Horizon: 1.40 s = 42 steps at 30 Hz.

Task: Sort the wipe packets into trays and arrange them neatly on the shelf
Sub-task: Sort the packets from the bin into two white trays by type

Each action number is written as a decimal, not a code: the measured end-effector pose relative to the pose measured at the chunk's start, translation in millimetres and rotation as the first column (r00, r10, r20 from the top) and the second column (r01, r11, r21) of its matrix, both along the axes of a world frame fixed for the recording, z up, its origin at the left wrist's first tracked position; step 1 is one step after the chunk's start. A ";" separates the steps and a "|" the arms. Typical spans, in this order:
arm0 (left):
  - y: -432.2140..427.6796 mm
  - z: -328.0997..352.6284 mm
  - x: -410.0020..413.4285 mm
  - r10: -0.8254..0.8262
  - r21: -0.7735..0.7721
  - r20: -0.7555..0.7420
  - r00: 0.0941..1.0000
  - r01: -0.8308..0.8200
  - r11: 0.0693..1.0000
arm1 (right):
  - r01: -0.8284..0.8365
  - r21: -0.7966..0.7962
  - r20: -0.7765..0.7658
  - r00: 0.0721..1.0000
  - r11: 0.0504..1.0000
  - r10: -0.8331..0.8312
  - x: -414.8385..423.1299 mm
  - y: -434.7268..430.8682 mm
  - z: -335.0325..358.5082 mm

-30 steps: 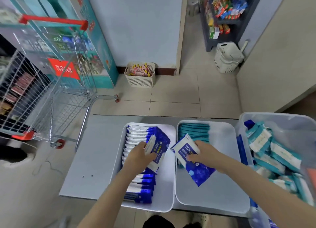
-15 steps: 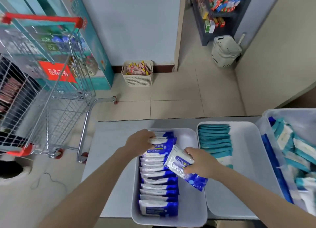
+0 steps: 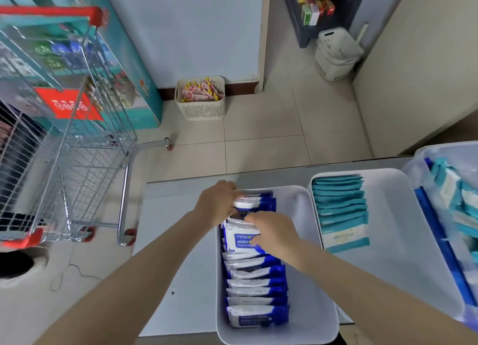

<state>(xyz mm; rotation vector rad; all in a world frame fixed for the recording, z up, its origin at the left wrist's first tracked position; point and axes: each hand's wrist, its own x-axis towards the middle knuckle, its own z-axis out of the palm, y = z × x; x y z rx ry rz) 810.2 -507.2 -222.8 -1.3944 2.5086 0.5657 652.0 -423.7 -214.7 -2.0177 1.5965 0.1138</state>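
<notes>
Two trays part-filled, lower centre: left hand curls over the blue row at its far end, right hand pinches a blue packet into it; right-edge bin holds more, shelving undone.

Shop: shopping trolley, stocked shelves

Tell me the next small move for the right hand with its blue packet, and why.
Probably slide the blue packet down into the row and release it. The right hand grips it above the white tray, just in front of the far packets that the left hand holds back, so a slot seems open there.
</notes>
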 end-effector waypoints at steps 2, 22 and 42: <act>-4.2 -1.3 6.8 0.085 0.072 -0.119 0.989 -0.077 0.994 | -0.035 -0.036 -0.069 0.997 0.999 0.032 4.2 -3.9 -3.5; 35.7 3.8 3.4 0.265 -0.173 -0.068 0.962 -0.273 0.946 | 0.167 -0.210 0.124 0.982 0.963 -0.143 -18.9 8.7 -11.3; 123.8 81.8 -293.5 -0.134 0.012 -0.256 0.957 0.142 0.990 | 0.667 -0.217 0.123 0.743 0.713 -0.657 -290.9 143.9 68.2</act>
